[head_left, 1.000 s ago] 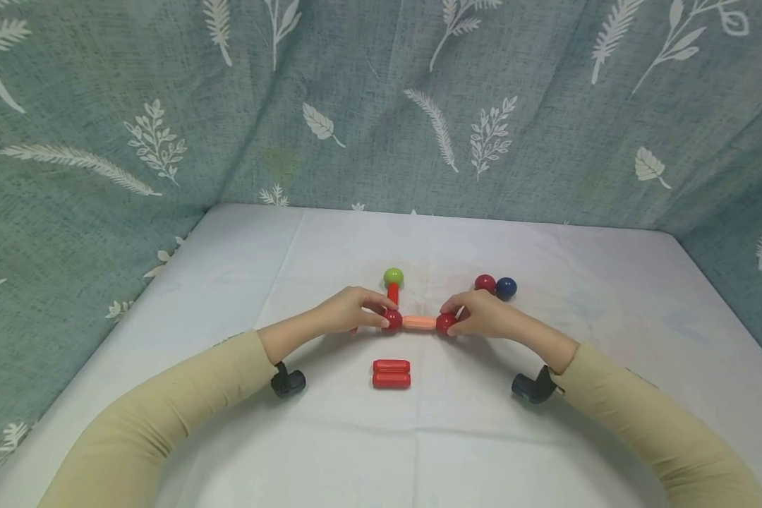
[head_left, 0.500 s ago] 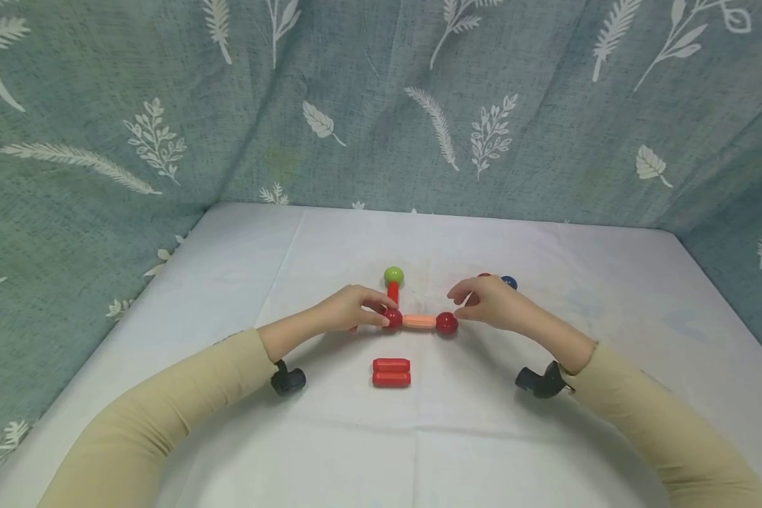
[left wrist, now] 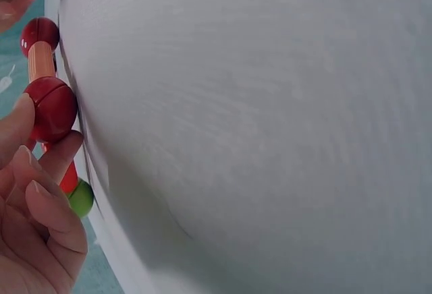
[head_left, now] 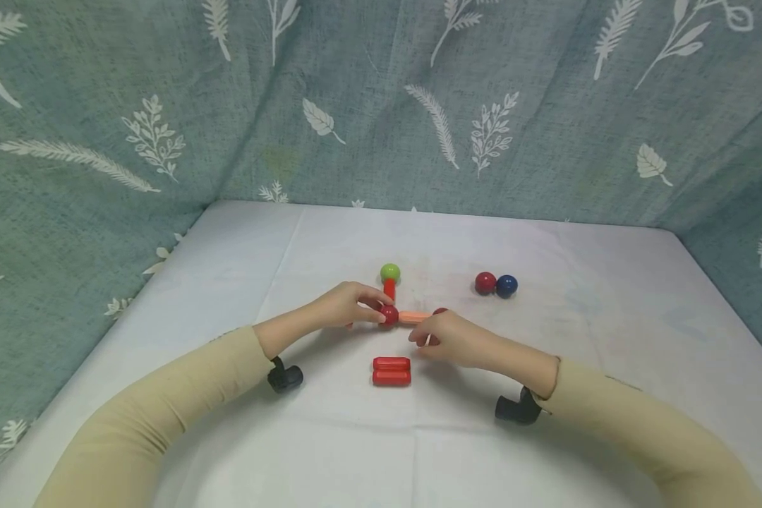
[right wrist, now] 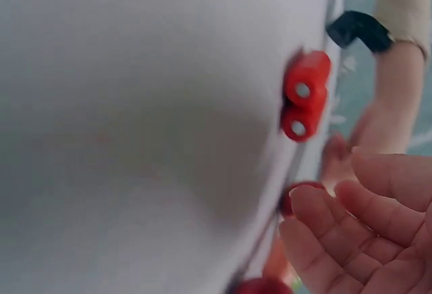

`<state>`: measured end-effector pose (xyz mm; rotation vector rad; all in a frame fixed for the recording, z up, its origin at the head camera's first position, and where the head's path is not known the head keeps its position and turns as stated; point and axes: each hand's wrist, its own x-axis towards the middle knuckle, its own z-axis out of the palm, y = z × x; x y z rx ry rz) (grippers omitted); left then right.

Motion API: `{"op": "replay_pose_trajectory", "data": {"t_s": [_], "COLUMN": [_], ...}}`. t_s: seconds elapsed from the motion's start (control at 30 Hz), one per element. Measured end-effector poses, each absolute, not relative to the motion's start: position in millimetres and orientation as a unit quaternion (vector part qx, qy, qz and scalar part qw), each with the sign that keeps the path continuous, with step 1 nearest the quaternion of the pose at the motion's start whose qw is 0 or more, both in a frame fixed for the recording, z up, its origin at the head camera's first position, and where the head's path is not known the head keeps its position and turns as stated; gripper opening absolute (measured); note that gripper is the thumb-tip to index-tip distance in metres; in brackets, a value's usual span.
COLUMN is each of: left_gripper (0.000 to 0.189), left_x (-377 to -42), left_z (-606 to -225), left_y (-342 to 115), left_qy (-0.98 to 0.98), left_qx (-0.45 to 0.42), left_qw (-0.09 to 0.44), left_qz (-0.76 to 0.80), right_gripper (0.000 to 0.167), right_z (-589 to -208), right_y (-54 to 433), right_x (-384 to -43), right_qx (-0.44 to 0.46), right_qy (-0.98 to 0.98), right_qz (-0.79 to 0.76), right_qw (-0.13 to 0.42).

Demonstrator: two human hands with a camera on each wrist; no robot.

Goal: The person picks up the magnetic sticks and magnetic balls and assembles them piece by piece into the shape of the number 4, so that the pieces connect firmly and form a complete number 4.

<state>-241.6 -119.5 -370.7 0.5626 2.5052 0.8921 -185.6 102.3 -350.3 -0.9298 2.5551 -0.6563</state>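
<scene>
My left hand pinches a red ball between thumb and finger. From that ball a peach ribbed stick runs right to a second red ball, mostly hidden behind my right hand. A red stick leads back from the held ball to a green ball. My right hand, fingers loosely bent and holding nothing, hovers just right of two red sticks lying side by side. Their ends show silvery round centres in the right wrist view. A small red bit peeks out under my left hand.
At the back right, a loose red ball and a blue ball lie side by side on the white cloth. A patterned green curtain stands behind the table and along its sides.
My right hand has let go of the red ball at the peach stick's right end, lifted off, then come forward towards the two red sticks. My left hand keeps its pinch, nearly still.
</scene>
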Motion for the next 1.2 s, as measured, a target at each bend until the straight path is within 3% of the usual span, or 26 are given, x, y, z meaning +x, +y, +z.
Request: {"op": "replay_pose_trajectory", "data": {"t_s": [0.6,0.87,1.2], "left_gripper": [0.033,0.044,0.038], "left_x": [-241.8,-241.4,-239.3], "left_z": [-368.3,-370.7,-371.8], "left_y": [-130.9,-131.1,-126.0], "left_qy": [0.901,0.900,0.911], "left_qx": [0.197,0.195,0.182], "left_qw": [0.210,0.210,0.190], "left_qz": [0.323,0.328,0.317], "right_gripper": [0.017,0.016,0.013], "right_z": [-360.4,-360.2,-357.1], "right_y": [59.4,62.7,92.6], "right_x": [-182.1,-182.8,-180.3], "right_qx": [-0.382,-0.364,-0.302], "right_qy": [0.904,0.910,0.928], "right_qz": [-0.111,-0.097,-0.088], "right_qw": [0.157,0.172,0.198]}}
